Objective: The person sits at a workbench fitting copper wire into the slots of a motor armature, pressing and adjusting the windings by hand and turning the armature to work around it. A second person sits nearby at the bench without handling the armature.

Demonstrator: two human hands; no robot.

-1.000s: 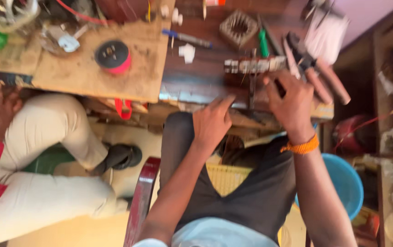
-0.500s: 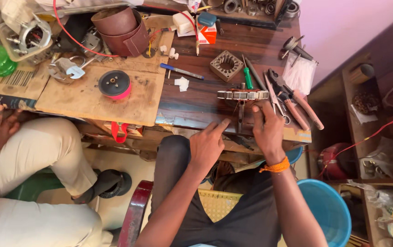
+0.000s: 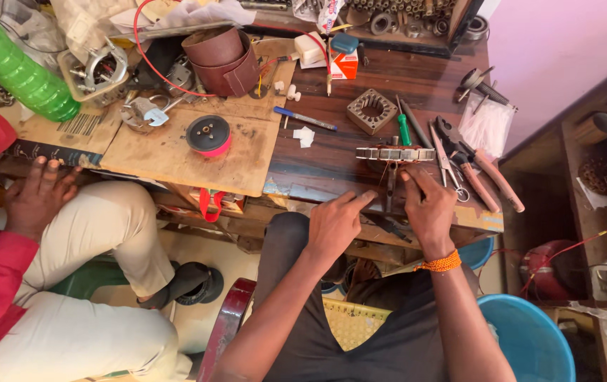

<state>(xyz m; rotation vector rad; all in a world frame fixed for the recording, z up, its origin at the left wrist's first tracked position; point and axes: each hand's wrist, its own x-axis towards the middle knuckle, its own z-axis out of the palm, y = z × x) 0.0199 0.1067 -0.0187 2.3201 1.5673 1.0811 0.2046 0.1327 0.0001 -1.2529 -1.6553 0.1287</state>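
A round metal motor stator [image 3: 395, 153] stands on edge on the dark wooden workbench [image 3: 331, 166], with a thin stem below it. My right hand [image 3: 427, 209], an orange thread band at its wrist, pinches that stem just under the stator. My left hand [image 3: 333, 225] rests at the bench's front edge, index finger stretched toward the stem, holding nothing.
Pliers and cutters [image 3: 476, 170], a green-handled screwdriver [image 3: 404, 127], a square stator core [image 3: 372, 111] and a blue pen [image 3: 305, 118] lie around. A cardboard sheet [image 3: 169, 152] carries a black-and-pink reel [image 3: 208, 134]. Another person's hand [image 3: 34, 198] rests at left. Blue bucket [image 3: 529, 339] lower right.
The view has shifted down the bench, bringing more clutter into sight. My right hand settled on the stem under the stator; my left hand came closer to it.
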